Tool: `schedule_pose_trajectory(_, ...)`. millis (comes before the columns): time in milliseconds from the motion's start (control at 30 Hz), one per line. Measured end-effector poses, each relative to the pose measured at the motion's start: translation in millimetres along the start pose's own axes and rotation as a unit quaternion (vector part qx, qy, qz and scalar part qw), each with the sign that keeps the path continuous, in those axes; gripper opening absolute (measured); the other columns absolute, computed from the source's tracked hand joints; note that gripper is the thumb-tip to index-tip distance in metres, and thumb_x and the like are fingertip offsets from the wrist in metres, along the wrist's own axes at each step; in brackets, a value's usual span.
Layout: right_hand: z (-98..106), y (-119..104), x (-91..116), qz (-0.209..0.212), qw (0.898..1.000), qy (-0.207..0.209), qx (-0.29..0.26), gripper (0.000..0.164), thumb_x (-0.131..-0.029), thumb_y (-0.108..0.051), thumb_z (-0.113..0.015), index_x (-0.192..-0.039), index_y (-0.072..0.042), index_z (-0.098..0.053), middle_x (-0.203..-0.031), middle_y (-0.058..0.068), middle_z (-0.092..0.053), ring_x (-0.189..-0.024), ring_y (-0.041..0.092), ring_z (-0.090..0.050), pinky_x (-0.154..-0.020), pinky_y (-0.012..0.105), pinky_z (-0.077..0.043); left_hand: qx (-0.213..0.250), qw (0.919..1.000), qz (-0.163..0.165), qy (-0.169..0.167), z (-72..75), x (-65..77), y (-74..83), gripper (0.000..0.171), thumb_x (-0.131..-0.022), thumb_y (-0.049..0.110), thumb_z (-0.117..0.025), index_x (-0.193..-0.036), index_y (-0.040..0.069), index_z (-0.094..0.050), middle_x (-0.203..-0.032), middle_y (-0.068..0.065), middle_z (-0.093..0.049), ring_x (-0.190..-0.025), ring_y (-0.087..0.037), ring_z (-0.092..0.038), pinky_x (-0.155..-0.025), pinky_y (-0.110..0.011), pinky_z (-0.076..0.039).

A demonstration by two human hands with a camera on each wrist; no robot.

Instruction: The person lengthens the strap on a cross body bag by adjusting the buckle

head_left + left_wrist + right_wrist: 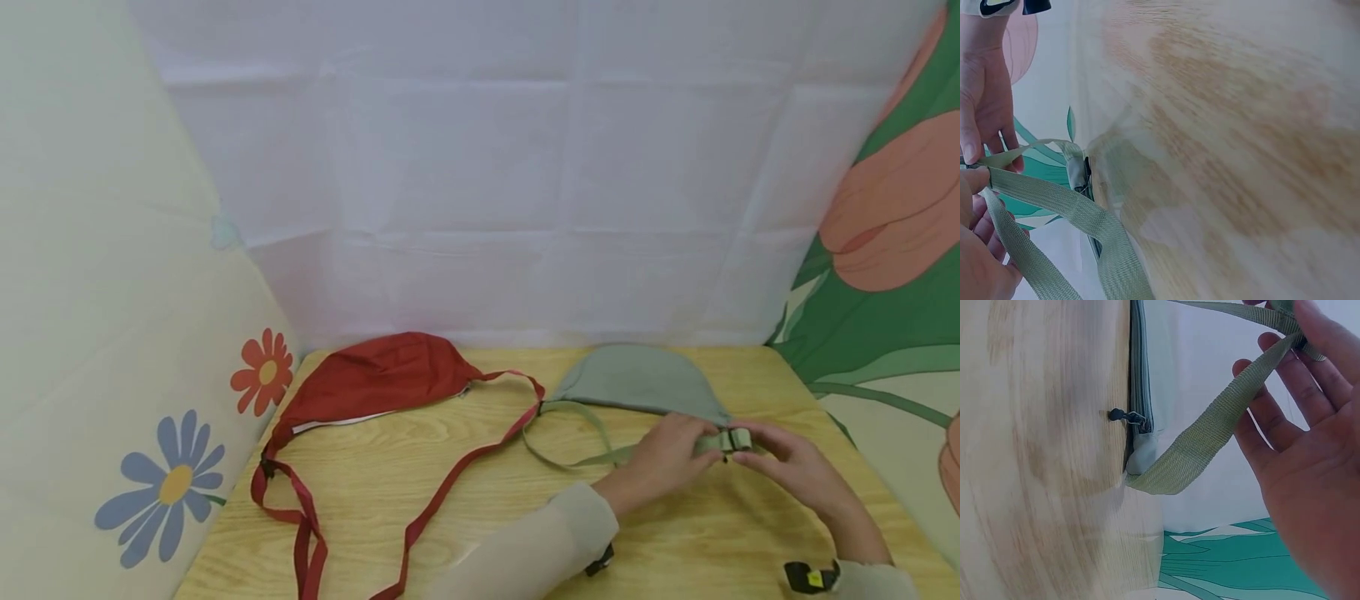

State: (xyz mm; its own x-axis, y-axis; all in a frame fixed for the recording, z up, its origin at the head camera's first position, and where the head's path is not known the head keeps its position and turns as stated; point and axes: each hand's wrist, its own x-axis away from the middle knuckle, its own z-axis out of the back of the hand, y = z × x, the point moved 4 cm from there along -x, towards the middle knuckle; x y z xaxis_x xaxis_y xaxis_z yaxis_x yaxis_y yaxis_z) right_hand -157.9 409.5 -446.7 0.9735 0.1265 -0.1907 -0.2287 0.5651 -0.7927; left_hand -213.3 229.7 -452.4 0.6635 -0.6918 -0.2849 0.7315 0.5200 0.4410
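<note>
A grey-green waist bag [637,379] lies at the back right of the table, flat side toward me. Its green webbing strap [1066,200] is raised at the bag's right end. My left hand [670,454] pinches the strap between thumb and fingers. Close beside it, my right hand [806,471] pinches the same strap with thumb and fingertips. Between both hands sits a small dark buckle piece [726,441], partly covered by fingers. From the bag's right corner the strap [1210,437] runs up to my right hand in the right wrist view, near a zipper pull [1124,415].
A red waist bag [382,379] lies at the back left, its long red strap [442,492] trailing toward the front edge. A white cloth [465,183] hangs behind the wooden table [360,475]. Flower-printed cloths [885,333] stand at both sides.
</note>
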Motion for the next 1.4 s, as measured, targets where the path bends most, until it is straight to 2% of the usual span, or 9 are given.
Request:
schedule_pose_trajectory(167, 1, 0, -2, -0.003, 0.999, 0.016, 0.030, 0.037, -0.098, -0.009, -0.067, -0.132, 0.006, -0.060, -0.118, -0.031, -0.059, -0.110, -0.019, -0.048, -0.082, 0.010, -0.046, -0.008, 0.9999, 0.011, 0.005, -0.2, -0.6, -3.0, 0.034, -0.098, 0.045, -0.064, -0.126, 0.026, -0.068, -0.122, 0.016, -0.066, -0.110, 0.001, -0.058, -0.086, -0.012, -0.046)
schedule_pose_trajectory(367, 3, 0, -3, -0.018, 0.999, 0.025, 0.045, 0.039, -0.097, -0.013, -0.069, -0.131, 0.005, -0.062, -0.117, -0.033, -0.057, -0.110, -0.022, -0.044, -0.083, 0.008, -0.045, -0.079, 0.9968, 0.010, -0.006, -4.1, 1.8, -13.6, 0.044, -0.093, 0.051, -0.070, -0.128, 0.027, -0.064, -0.121, 0.016, -0.065, -0.103, -0.001, -0.059, -0.083, -0.015, -0.046)
schedule_pose_trajectory(467, 3, -1, -3, -0.017, 0.999, 0.023, 0.037, 0.040, -0.098, -0.013, -0.069, -0.132, 0.006, -0.061, -0.118, -0.033, -0.057, -0.110, -0.022, -0.045, -0.085, 0.008, -0.044, -0.100, 0.9950, -0.001, 0.001, -5.3, 3.4, -16.3, 0.040, -0.093, 0.048, -0.071, -0.126, 0.026, -0.064, -0.117, 0.016, -0.066, -0.099, -0.001, -0.059, -0.083, -0.016, -0.046)
schedule_pose_trajectory(567, 3, -2, -2, -0.015, 0.999, 0.019, 0.027, 0.040, -0.098, -0.012, -0.068, -0.132, 0.007, -0.059, -0.119, -0.034, -0.056, -0.111, -0.021, -0.045, -0.084, 0.008, -0.045, -0.101, 0.9948, -0.010, 0.010, -5.4, 4.5, -16.9, 0.033, -0.095, 0.044, -0.070, -0.123, 0.027, -0.067, -0.112, 0.017, -0.068, -0.094, 0.000, -0.059, -0.081, -0.014, -0.045)
schedule_pose_trajectory(900, 0, -3, -1, -0.013, 1.000, 0.008, 0.013, 0.040, -0.099, -0.011, -0.066, -0.134, 0.007, -0.058, -0.121, -0.032, -0.057, -0.111, -0.020, -0.047, -0.084, 0.011, -0.047, -0.081, 0.9967, -0.010, 0.000, -5.4, 4.3, -13.2, 0.030, -0.099, 0.043, -0.064, -0.124, 0.027, -0.069, -0.109, 0.018, -0.070, -0.091, 0.002, -0.060, -0.078, -0.013, -0.045)
schedule_pose_trajectory(1033, 1, -3, -1, -0.004, 1.000, 0.002, 0.005, 0.039, -0.099, -0.008, -0.065, -0.134, 0.007, -0.058, -0.123, -0.031, -0.057, -0.113, -0.020, -0.047, -0.085, 0.010, -0.046, -0.049, 0.9987, -0.016, 0.000, -2.0, 3.4, -10.7, 0.028, -0.100, 0.040, -0.062, -0.125, 0.027, -0.069, -0.107, 0.018, -0.069, -0.086, 0.004, -0.057, -0.072, -0.012, -0.043)
schedule_pose_trajectory(1133, 1, -2, -2, 0.000, 1.000, -0.004, 0.000, 0.039, -0.099, -0.008, -0.064, -0.135, 0.008, -0.057, -0.124, -0.031, -0.056, -0.113, -0.019, -0.046, -0.083, 0.013, -0.048, -0.019, 0.9998, -0.009, -0.004, 0.3, 3.2, -9.8, 0.029, -0.102, 0.038, -0.059, -0.127, 0.026, -0.067, -0.111, 0.017, -0.069, -0.089, 0.003, -0.058, -0.074, -0.012, -0.044)
schedule_pose_trajectory(1233, 2, -2, -2, -0.009, 1.000, -0.006, 0.005, 0.040, -0.100, -0.010, -0.064, -0.135, 0.007, -0.056, -0.125, -0.033, -0.053, -0.113, -0.021, -0.044, -0.082, 0.015, -0.050, 0.004, 1.0000, 0.003, -0.005, 1.3, 3.3, -10.2, 0.032, -0.103, 0.039, -0.057, -0.131, 0.026, -0.065, -0.115, 0.016, -0.068, -0.093, 0.002, -0.059, -0.076, -0.013, -0.046)
schedule_pose_trajectory(1400, 3, -2, -2, -0.021, 1.000, -0.006, 0.009, 0.040, -0.100, -0.014, -0.065, -0.135, 0.006, -0.057, -0.123, -0.034, -0.052, -0.112, -0.021, -0.043, -0.081, 0.016, -0.050, 0.020, 0.9998, 0.003, -0.003, 0.8, 3.4, -10.7, 0.033, -0.104, 0.039, -0.056, -0.133, 0.025, -0.063, -0.113, 0.015, -0.068, -0.090, 0.003, -0.057, -0.073, -0.012, -0.044)
